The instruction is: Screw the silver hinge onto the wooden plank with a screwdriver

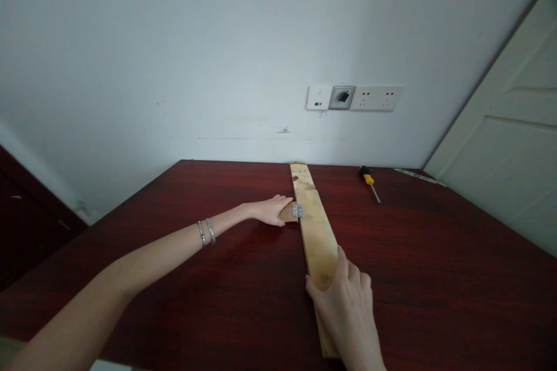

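Observation:
A long pale wooden plank lies on the dark red table, running away from me toward the wall. A small metal hinge sits at the plank's left edge, joined to a small piece of wood. My left hand reaches forward and grips that small piece beside the hinge. Two bracelets circle my left wrist. My right hand lies flat on the near end of the plank, fingers stretched out and pressing down.
A yellow and black screwdriver lies on the table at the back right. A thin pale strip rests near the far right corner. Wall sockets sit above the table. A white door stands at right.

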Available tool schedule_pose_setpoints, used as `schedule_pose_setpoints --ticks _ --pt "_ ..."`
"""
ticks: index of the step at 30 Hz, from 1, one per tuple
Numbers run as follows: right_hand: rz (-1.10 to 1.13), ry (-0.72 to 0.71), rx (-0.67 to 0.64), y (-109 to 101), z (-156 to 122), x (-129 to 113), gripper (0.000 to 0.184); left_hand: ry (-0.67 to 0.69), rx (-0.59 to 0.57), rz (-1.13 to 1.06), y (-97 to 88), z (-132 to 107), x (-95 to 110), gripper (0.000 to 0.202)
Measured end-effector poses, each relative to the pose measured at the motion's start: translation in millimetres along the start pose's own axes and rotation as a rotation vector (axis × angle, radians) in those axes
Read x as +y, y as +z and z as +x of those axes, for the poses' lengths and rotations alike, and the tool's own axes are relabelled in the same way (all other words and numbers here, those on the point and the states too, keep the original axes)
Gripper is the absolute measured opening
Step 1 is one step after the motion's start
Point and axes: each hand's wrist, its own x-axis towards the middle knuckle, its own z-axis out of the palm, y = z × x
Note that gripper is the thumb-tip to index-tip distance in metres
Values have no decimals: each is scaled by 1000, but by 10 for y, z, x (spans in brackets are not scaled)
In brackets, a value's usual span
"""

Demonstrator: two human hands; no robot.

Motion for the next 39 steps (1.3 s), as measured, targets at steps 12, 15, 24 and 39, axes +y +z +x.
schedule_pose_setpoints --ticks 12,15,24,39 --pt "-144 -191 -336 -267 367 149 83 -59 -51 -352 -129 163 -216 98" --pt "-126 -172 -341 -304 755 323 82 -171 41 -616 -156 312 -370 93" --pt "175 6 -574 -75 1869 636 65 -289 362 -754 -110 767 -371 49" --pt "463 -139 -723 145 1700 300 53 -248 394 -753 -45 982 -143 47"
